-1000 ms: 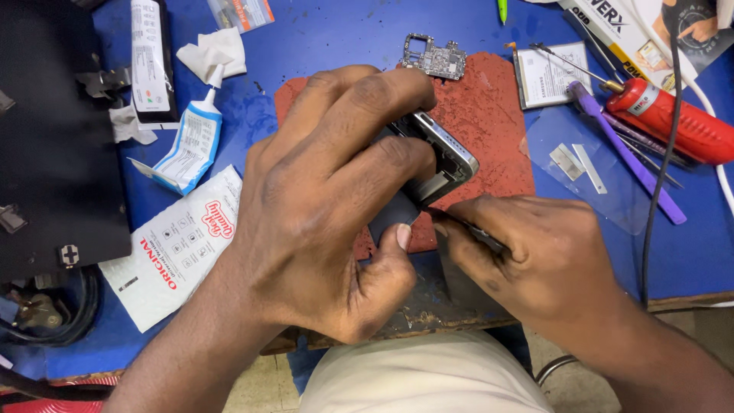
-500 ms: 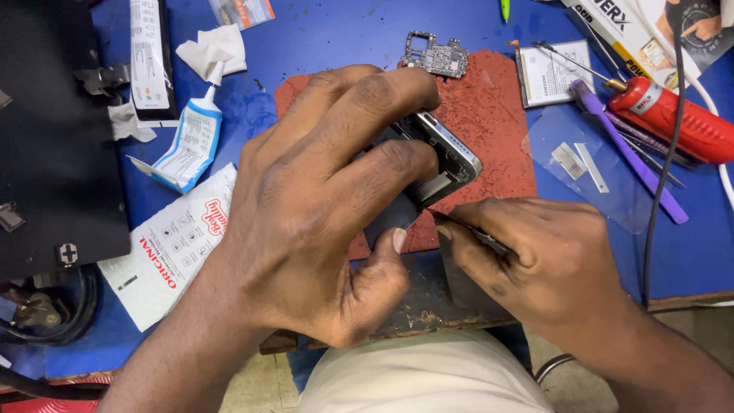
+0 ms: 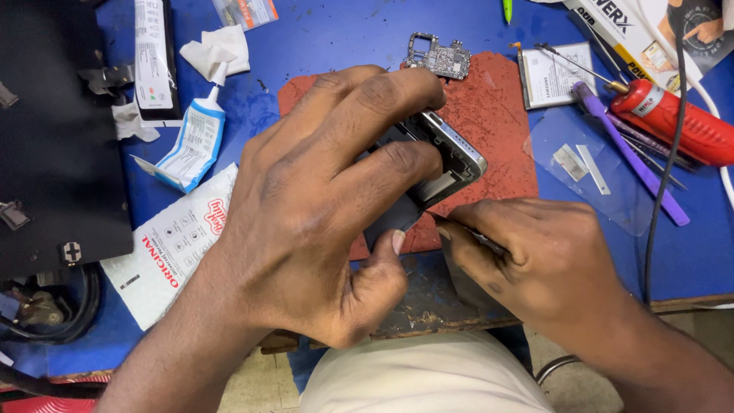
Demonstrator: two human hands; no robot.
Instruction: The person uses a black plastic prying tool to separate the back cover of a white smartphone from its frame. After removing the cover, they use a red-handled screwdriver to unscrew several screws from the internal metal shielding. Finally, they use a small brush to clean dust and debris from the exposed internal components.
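Blue worktop (image 3: 321, 38) carrying a red mat (image 3: 497, 130). Over the mat: left hand (image 3: 306, 206) gripping an opened phone frame (image 3: 440, 164), fingers curled across it. Right hand (image 3: 535, 260), near the frame's lower edge, pinching a thin dark tool (image 3: 466, 232). Beyond the mat: small circuit board (image 3: 437, 55).

The silver-framed phone (image 3: 443, 157) lay tilted over the red mat (image 3: 497, 130), opened, with a thin dark tool (image 3: 478, 237) at its lower edge.
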